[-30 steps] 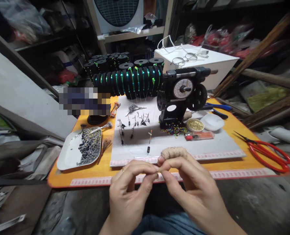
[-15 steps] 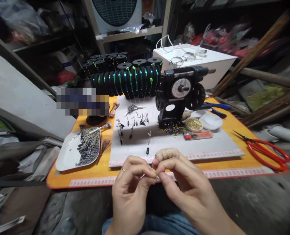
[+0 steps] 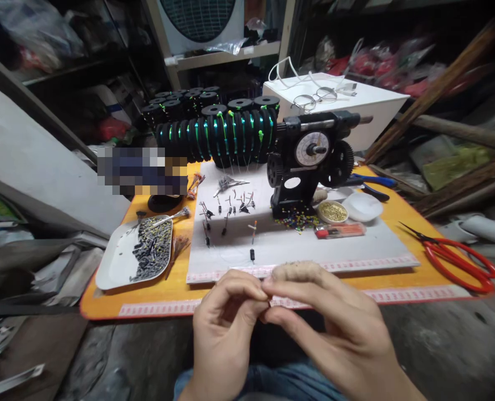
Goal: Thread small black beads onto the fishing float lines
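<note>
My left hand (image 3: 226,328) is closed in a pinch, thumb against index finger, just over the table's front edge. Fingertips of my right hand (image 3: 339,323) meet it there, also pinching. Whatever sits between them is too small and hidden to make out. Beige tape (image 3: 297,271) wraps one right finger. Just beyond the hands, on a white board (image 3: 289,250), lies a thin orange-tipped stem with a black cylinder (image 3: 252,255). Several similar small pieces (image 3: 230,210) lie farther back, below a row of black foam spools (image 3: 226,136) wound with green line.
A black geared machine with a dial (image 3: 312,150) stands behind the board. A white tray (image 3: 109,267) of small grey parts is at left. Rightward are a dish of gold bits (image 3: 333,211), a red cutter (image 3: 341,230), blue-handled pliers (image 3: 375,180) and red scissors (image 3: 460,262).
My right fingers have opened slightly and straightened, with the thumb a little lower. My left hand keeps its pinch in nearly the same place. The view has shifted slightly.
</note>
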Available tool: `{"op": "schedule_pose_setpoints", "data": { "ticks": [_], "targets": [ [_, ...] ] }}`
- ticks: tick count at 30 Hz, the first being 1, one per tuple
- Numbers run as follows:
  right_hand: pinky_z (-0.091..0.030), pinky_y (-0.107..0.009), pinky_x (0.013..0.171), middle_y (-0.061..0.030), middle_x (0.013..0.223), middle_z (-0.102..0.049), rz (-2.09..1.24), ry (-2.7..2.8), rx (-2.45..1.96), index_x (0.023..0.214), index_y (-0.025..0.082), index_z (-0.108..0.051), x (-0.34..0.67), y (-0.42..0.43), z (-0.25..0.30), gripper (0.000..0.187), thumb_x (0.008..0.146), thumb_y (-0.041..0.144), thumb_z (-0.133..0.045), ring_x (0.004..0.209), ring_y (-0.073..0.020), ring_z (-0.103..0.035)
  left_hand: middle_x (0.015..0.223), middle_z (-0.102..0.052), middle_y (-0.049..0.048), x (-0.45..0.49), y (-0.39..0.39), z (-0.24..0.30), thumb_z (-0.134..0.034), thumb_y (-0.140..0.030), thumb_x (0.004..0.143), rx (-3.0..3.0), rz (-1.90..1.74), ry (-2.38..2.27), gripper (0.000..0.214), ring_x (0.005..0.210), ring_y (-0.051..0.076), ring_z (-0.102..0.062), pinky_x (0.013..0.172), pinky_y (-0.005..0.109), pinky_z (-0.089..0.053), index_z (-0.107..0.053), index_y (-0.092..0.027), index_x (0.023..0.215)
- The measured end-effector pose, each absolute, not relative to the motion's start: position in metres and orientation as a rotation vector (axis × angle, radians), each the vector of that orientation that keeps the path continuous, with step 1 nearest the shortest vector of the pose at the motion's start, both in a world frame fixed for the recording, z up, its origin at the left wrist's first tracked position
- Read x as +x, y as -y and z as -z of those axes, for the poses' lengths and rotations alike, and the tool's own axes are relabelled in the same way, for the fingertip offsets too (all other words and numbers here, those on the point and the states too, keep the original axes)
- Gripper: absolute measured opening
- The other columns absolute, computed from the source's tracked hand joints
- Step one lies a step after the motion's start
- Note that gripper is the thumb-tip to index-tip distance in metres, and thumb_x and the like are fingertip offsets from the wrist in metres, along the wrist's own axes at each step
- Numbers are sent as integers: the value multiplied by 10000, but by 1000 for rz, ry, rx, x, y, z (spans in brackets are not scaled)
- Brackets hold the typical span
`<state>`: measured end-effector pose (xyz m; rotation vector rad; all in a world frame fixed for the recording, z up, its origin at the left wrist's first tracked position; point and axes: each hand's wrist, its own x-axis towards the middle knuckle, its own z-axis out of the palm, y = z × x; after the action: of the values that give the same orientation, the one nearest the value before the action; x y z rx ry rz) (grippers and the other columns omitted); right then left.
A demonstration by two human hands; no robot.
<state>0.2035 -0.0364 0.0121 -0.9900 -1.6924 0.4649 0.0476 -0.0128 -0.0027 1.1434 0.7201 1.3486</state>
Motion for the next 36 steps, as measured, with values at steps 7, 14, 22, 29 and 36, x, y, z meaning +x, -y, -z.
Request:
{"op": "schedule_pose_setpoints", "data": {
  "ticks": [7, 14, 22, 29, 36],
  "targets": [
    [-559, -134, 814, -43, 921, -739, -422, 1749, -934, 1087, 128, -709, 210, 33, -11, 323, 857, -81, -621, 853, -101, -710, 751, -643, -29, 46, 11, -3, -760, -156, 859, 926, -1189, -661, 74, 583, 61, -656, 579, 139, -548, -785, -213, 818],
    [-576, -145, 761, -29, 944, -723, -539, 1719, -1017, 1079, 176, -686, 214, 30, -2, 276, 895, -18, -617, 857, -101, -706, 732, -688, -22, 43, 0, 2, -743, -112, 854, 1110, -1218, -721, 131, 572, 82, -665, 568, 163, -572, -797, -226, 818],
    [-533, -225, 611, -18, 788, -637, -295, 1783, -1168, 939, 164, -645, 209, 21, 10, 150, 881, 28, -625, 695, -121, -617, 1056, -746, 107, 23, -14, 23, -634, 77, 864, 2225, -1299, -784, 340, 964, 163, -715, 889, 233, -564, -717, -117, 1131],
    [-473, -345, 691, -67, 777, -622, -160, 1819, -1236, 937, 120, -647, 213, 11, 21, 148, 876, -13, -630, 774, -192, -542, 1027, -664, 113, 26, -28, 15, -657, -43, 899, 2457, -1060, -1015, 153, 904, 211, -566, 764, 350, -523, -715, -140, 1003],
    [-452, -356, 830, -78, 911, -640, -119, 1844, -1278, 944, 136, -640, 217, 6, 27, 156, 881, -7, -646, 925, -216, -538, 1050, -599, 113, 35, -30, 9, -638, -32, 856, 2333, -857, -1217, 124, 1089, 274, -491, 907, 429, -486, -668, -152, 843]
  ]
}}
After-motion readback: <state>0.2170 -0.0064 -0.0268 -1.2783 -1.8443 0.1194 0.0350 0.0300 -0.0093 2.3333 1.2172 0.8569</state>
